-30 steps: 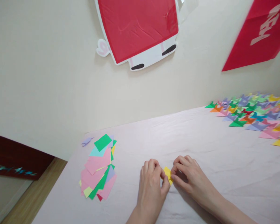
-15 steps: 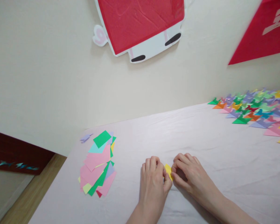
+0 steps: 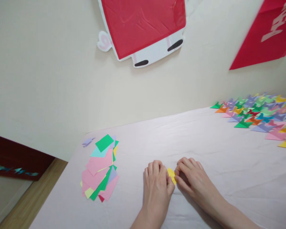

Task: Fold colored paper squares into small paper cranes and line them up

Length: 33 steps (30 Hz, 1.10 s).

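A small piece of yellow paper (image 3: 171, 173) lies on the pale tablecloth between my two hands, mostly covered by fingers. My left hand (image 3: 156, 183) is closed on its left side, thumb and fingers pinching the edge. From the right, my right hand (image 3: 192, 176) grips the other edge between thumb and curled fingers. Only the middle strip of the paper shows, so its folds are hard to make out.
Left on the table (image 3: 133, 203) is a loose pile of coloured paper sheets (image 3: 100, 171), with a folded lilac piece (image 3: 87, 142) behind it. Several rows of folded paper figures (image 3: 257, 116) stand at the far right by the wall (image 3: 138, 98).
The view has shifted slightly. Both hands stay on the yellow paper in nearly the same pose, with a little more of it showing between them.
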### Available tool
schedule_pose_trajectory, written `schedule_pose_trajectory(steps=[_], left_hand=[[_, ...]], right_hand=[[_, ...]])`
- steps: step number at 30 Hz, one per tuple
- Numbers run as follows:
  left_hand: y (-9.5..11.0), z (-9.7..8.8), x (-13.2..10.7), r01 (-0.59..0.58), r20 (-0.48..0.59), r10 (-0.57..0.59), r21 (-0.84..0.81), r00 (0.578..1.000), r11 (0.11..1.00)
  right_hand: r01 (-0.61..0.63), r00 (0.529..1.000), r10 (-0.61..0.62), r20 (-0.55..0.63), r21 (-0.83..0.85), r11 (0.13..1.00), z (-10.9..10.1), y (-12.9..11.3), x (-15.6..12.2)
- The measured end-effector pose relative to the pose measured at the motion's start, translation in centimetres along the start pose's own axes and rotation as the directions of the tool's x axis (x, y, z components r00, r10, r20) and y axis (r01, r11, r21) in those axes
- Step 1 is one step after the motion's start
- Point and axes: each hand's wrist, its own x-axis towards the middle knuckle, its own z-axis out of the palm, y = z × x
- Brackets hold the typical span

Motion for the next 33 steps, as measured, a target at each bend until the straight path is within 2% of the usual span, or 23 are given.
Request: schedule_pose_trajectory(steps=[4, 7, 10, 23, 33], left_hand=[[0.0, -0.1, -0.1, -0.002, -0.002, 0.001, -0.032, 1.000, 0.999], [0.0, -0.1, -0.1, -0.003, -0.013, 0.003, -0.039, 1.000, 0.999], [0.1, 0.0, -0.1, -0.004, -0.013, 0.003, -0.018, 1.000, 1.000], [0.0, 0.2, -0.2, -0.010, -0.008, 0.010, 0.027, 1.000, 1.000], [0.0, 0.6, -0.3, 0.010, -0.027, -0.010, -0.001, 1.000, 1.000]], right_hand=[[0.003, 1.000, -0.003, 0.000, 0.085, 0.996, -0.5, 0.2, -0.2], [0.024, 0.999, -0.029, 0.042, 0.109, 0.994, -0.8, 0.0, -0.1], [0.013, 0.998, -0.018, 0.062, 0.086, 0.996, -0.9, -0.4, 0.0], [-0.074, 0.997, 0.074, -0.023, -0.003, 0.997, 0.1, -1.5, 0.4], [-0.039, 0.999, 0.035, 0.041, 0.100, 0.994, -0.3, -0.3, 0.4]])
